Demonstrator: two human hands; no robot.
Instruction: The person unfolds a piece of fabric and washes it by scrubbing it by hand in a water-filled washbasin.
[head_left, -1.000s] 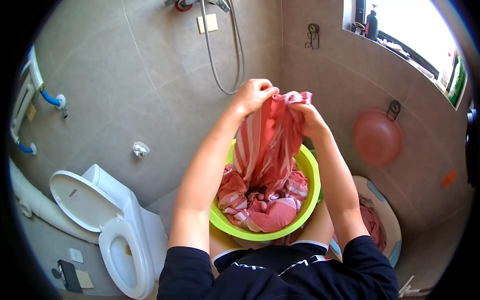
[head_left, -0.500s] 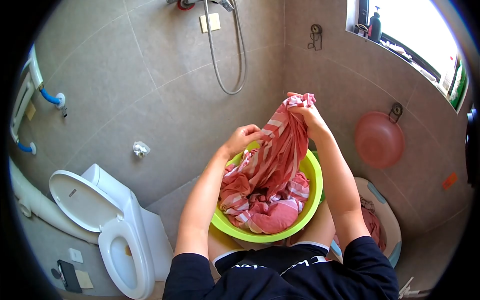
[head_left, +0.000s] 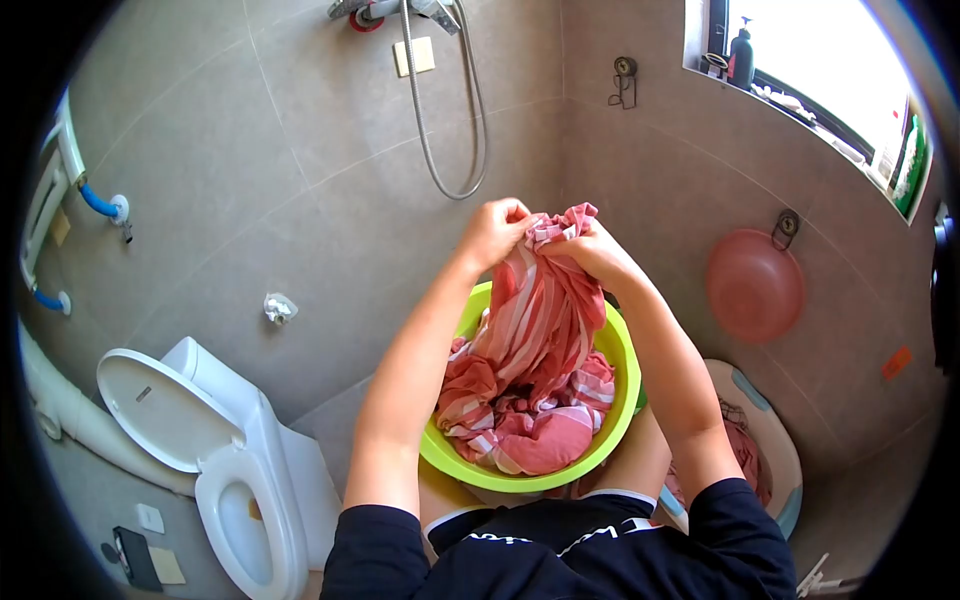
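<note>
Red striped cloth (head_left: 540, 320), gripped by both hands (head_left: 493, 235) (head_left: 602, 256), hangs into the basin (head_left: 525, 483), lower end apparently hidden.

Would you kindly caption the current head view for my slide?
Right hand holds up a striped red cloth, left hand at its bunched top, above a lime-green basin.

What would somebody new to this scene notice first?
Probably the bright yellow-green basin in the center, with a red-and-white striped cloth raised from it, its top bunched at the left hand and right hand. Next, perhaps, the white toilet with its lid up at lower left, and the pink basin hanging on the wall at right, below the glaring window.
</note>
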